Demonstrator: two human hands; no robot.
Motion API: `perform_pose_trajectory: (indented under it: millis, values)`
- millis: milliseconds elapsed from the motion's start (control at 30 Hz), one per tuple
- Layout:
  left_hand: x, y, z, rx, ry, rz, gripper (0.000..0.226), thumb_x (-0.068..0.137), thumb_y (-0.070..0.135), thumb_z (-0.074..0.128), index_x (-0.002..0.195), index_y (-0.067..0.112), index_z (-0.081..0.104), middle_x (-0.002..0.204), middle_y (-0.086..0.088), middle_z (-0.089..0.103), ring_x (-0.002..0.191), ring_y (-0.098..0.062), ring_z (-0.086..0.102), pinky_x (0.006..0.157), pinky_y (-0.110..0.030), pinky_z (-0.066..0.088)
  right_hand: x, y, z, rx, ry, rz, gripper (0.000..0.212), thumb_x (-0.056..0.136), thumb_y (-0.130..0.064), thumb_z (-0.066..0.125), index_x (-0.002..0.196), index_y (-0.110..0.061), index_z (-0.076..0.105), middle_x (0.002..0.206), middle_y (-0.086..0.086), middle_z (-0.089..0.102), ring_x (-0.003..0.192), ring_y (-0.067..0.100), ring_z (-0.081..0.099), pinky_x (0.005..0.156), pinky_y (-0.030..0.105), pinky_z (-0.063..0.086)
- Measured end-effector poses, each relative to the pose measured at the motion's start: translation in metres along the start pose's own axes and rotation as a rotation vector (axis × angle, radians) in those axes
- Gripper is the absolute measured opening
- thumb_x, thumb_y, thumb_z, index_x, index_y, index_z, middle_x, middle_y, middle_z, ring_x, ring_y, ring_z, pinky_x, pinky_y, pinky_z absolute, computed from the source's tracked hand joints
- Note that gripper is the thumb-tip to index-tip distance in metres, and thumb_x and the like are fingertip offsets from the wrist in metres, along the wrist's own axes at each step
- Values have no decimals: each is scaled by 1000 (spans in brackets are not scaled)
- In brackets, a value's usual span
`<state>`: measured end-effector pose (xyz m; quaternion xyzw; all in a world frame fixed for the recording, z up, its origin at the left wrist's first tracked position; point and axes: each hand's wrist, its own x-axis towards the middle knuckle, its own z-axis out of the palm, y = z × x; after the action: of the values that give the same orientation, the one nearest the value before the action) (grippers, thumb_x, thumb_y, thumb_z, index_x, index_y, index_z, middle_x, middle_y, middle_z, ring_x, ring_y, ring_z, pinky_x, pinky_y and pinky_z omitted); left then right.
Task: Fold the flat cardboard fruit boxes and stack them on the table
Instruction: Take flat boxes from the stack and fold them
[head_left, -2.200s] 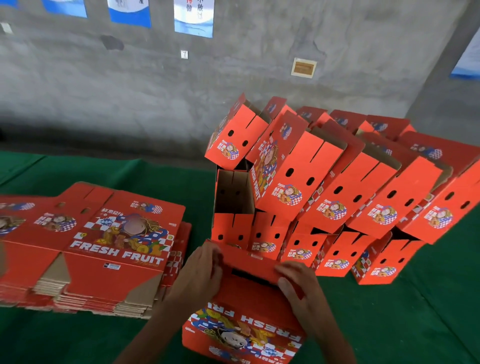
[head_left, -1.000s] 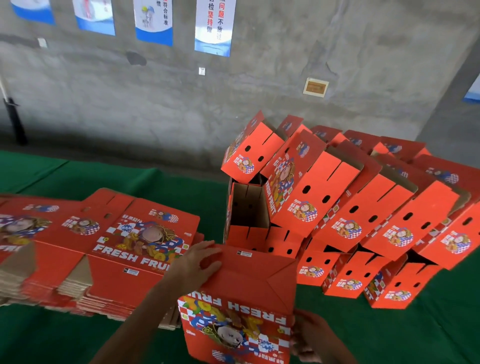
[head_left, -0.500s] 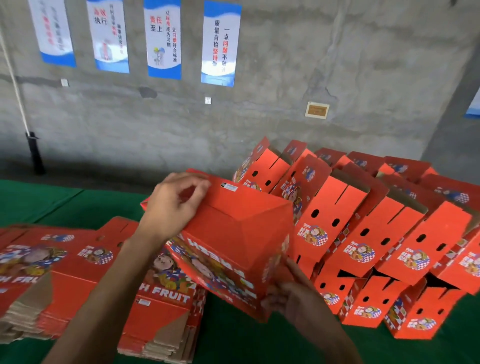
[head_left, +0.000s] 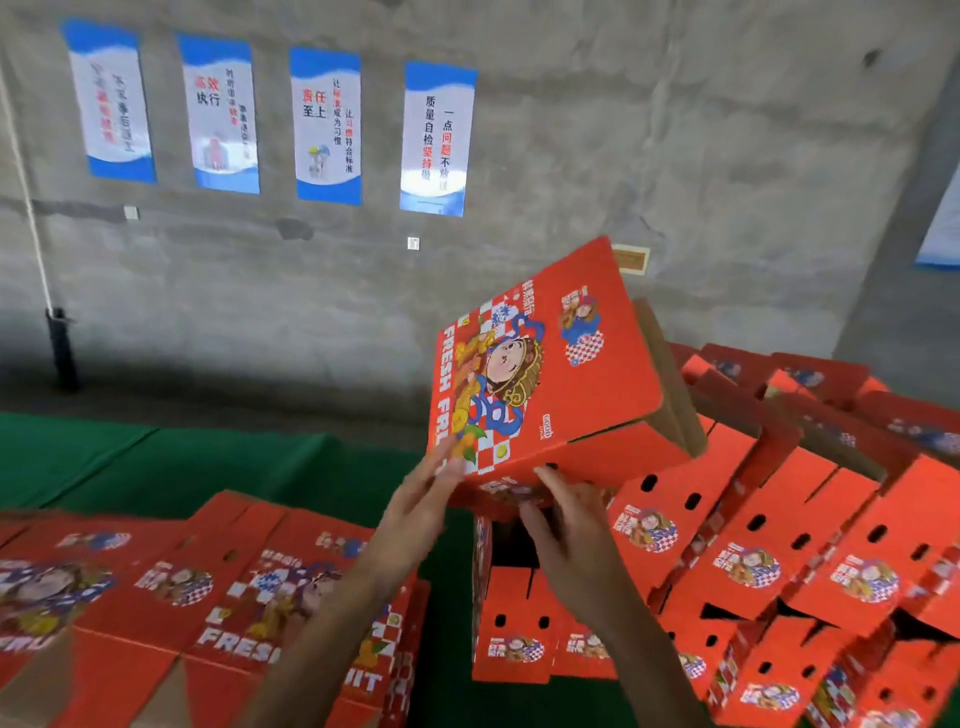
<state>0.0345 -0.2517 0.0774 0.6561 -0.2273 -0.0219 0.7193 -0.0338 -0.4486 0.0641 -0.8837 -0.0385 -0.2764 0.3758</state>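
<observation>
A folded red fruit box (head_left: 561, 374) is raised and tilted above the left end of the pile of folded boxes (head_left: 779, 545), its printed "FRESH FRUIT" face toward me and its open brown flaps to the right. My left hand (head_left: 421, 499) touches the box's lower left corner with straight fingers. My right hand (head_left: 566, 514) presses its lower edge from beneath, fingers spread. A stack of flat unfolded boxes (head_left: 182, 613) lies at lower left on the green table (head_left: 208, 457).
The folded boxes lean in overlapping rows across the right half of the table. A grey concrete wall with several blue-and-white posters (head_left: 327, 124) stands behind. A white rope (head_left: 26, 182) hangs at far left.
The box has been lifted from table height, turned so its printed face shows, and carried right over the pile. Both hands moved from gripping its top and side to its lower edge.
</observation>
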Motion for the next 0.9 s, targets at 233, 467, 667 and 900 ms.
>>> perform_pose_trajectory:
  millis: [233,467,667,900]
  values:
    - [47,-83,58,-71,-104,-109,36,104,41,52,140,49,52,136,15,65,124,-3,62,97,-20,54,17,33,3,-259,126,53,46,102,-39,58,147,-33,55,141,8,38,134,24,41,111,40,45]
    - [71,-137,67,27,-131,-170,48,111,37,36,159,33,31,150,-2,53,135,-21,55,111,-46,48,23,76,23,-209,-18,79,46,105,-29,56,150,-37,49,153,-4,29,139,-8,27,117,14,30]
    - [59,-143,34,243,-147,-110,38,109,29,48,138,52,49,136,20,62,127,-1,58,96,-15,51,11,71,46,-192,231,129,25,103,-32,57,124,-24,70,131,-4,51,112,15,64,84,18,48]
    - [20,-134,-43,789,94,54,30,101,27,62,130,34,64,132,5,64,115,1,61,93,-23,53,-10,42,103,-109,8,88,45,101,-46,59,141,-26,56,136,-7,55,120,8,56,99,36,52]
